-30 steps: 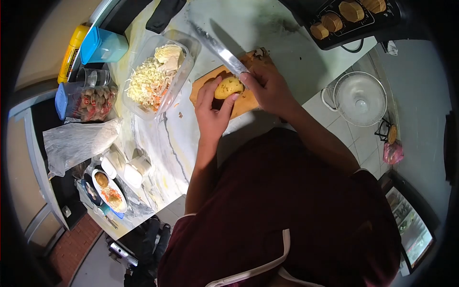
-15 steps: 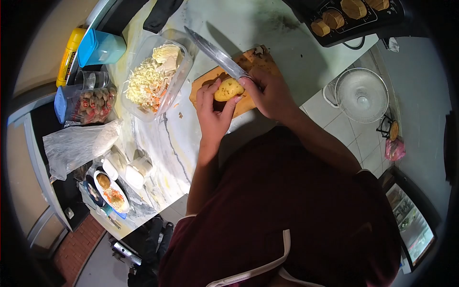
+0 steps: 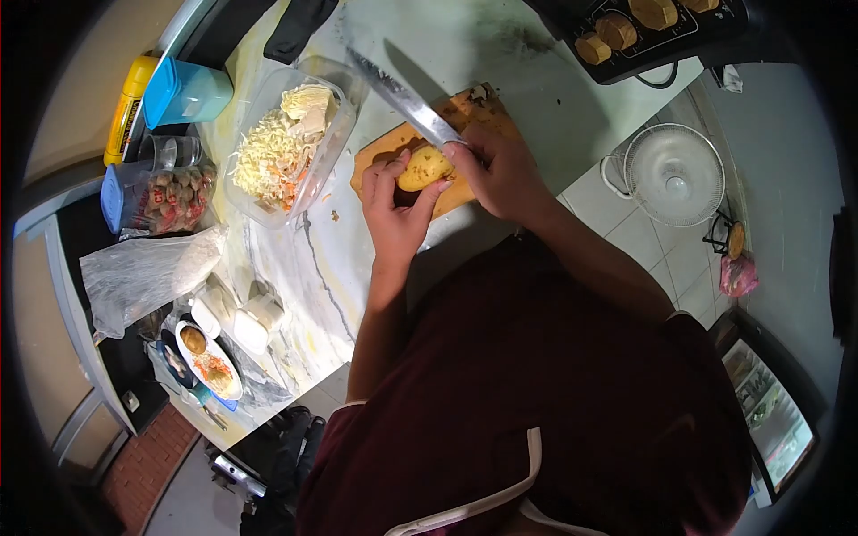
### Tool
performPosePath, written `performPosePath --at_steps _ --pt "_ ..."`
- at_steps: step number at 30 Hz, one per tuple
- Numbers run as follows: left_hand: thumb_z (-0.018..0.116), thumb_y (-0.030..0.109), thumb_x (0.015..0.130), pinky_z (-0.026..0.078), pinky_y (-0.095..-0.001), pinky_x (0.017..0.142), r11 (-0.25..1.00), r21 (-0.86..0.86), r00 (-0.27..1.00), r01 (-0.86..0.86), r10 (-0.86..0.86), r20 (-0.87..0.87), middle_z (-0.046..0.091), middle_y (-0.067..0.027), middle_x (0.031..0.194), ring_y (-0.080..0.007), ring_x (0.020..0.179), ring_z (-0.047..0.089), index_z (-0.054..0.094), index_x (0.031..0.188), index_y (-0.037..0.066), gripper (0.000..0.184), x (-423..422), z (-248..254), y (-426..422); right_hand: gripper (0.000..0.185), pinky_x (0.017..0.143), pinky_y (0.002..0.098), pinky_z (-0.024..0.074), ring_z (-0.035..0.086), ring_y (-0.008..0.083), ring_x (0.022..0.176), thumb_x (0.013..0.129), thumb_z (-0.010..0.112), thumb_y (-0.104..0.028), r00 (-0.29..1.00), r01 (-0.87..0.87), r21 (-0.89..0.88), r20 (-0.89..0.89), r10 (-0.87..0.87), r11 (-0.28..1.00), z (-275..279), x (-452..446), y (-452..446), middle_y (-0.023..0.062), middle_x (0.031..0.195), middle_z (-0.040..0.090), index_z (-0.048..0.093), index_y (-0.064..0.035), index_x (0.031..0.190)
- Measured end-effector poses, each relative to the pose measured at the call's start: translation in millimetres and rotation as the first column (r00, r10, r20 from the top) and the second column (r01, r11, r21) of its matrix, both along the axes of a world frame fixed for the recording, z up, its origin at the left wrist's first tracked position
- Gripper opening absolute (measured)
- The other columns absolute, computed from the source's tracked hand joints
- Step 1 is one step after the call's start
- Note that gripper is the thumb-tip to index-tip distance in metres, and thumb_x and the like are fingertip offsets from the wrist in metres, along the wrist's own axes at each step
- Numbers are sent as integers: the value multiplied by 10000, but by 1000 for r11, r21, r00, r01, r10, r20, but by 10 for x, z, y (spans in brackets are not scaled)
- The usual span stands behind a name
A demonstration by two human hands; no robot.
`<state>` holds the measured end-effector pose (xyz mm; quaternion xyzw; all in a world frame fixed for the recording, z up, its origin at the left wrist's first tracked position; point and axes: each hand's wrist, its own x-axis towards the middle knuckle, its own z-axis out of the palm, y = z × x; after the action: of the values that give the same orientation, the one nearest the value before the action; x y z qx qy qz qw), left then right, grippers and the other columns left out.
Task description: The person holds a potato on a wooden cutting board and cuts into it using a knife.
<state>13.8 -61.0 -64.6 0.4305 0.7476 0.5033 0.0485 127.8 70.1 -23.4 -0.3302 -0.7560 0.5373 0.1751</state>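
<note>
Potato (image 3: 425, 168) lies roughly left-right, pinched in your left hand (image 3: 394, 214), just left of your right hand (image 3: 502, 177), fingers closed on 1 knife (image 3: 404, 100) pointing far left.

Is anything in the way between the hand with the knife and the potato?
No, nothing I can see. The right hand is close beside the potato, and its knife points past it. The left hand holds the potato from the other side.
</note>
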Motion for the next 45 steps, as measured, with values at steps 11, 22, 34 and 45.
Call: performPosePath --at_steps 11,22,34,45 --pt "899 226 639 461 -342 810 999 -19 998 -39 38 -41 566 -103 938 -260 913 555 645 1078 5 553 17 9 13 252 517 279 347 399 77 571 940 613 -252 1000 19 21 -10 -19 1000 -116 -15 56 -6 622 463 576 -33 820" --pt "918 219 603 468 -326 767 999 -13 998 -43 43 -45 526 -90 919 -240 873 537 652 1086 12 589 36 -23 8 264 537 279 344 392 69 591 951 597 -258 1000 -15 -33 -2 15 999 -107 4 99 -13 630 440 558 -40 808" --pt "905 211 633 465 -351 828 1000 -14 1000 -13 13 -7 541 -111 979 -261 936 547 638 1085 -1 566 15 -29 -13 255 528 269 330 373 56 594 964 583 -253 999 -38 -88 14 39 995 -85 6 149 -31 644 422 535 -45 825" --pt "898 201 643 466 -344 821 1000 -13 1000 9 -10 -23 551 -109 967 -262 928 558 633 1073 -10 547 -17 -32 -8 257 436 247 362 424 53 469 967 580 -290 996 -48 -175 65 60 983 -50 19 120 -18 630 472 567 -46 885"
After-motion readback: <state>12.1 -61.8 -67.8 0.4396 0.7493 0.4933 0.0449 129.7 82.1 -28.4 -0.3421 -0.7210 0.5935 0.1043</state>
